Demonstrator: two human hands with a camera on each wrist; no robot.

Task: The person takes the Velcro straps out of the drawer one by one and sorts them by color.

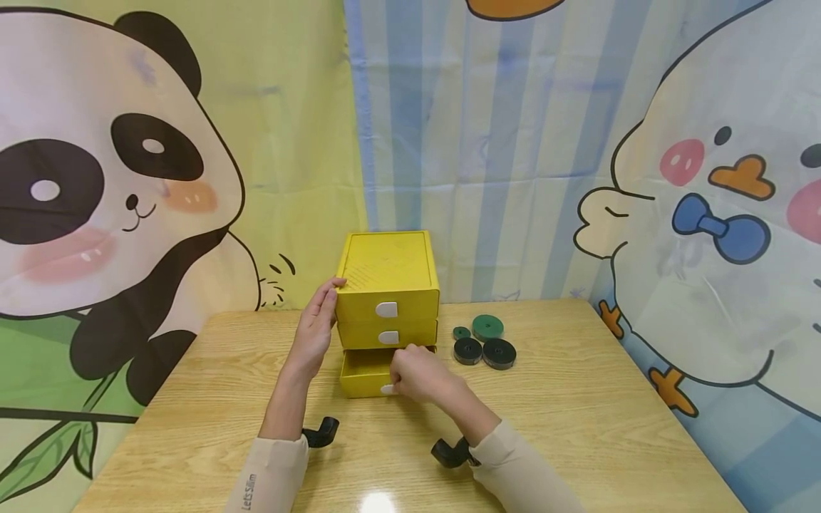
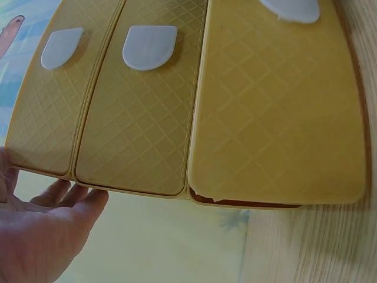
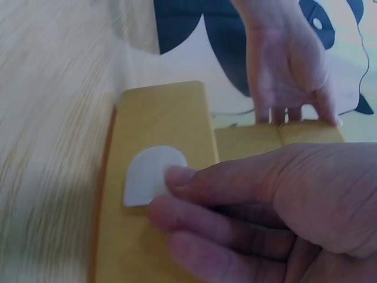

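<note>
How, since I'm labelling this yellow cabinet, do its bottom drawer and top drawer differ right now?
The bottom drawer is pulled out, while the top drawer is shut. The bottom drawer's inside partly shows; the top drawer's is hidden. The right hand is at the bottom drawer's white tab, whereas the top drawer's tab is untouched. Both are yellow, with a crosshatched front and a white tab.
</note>
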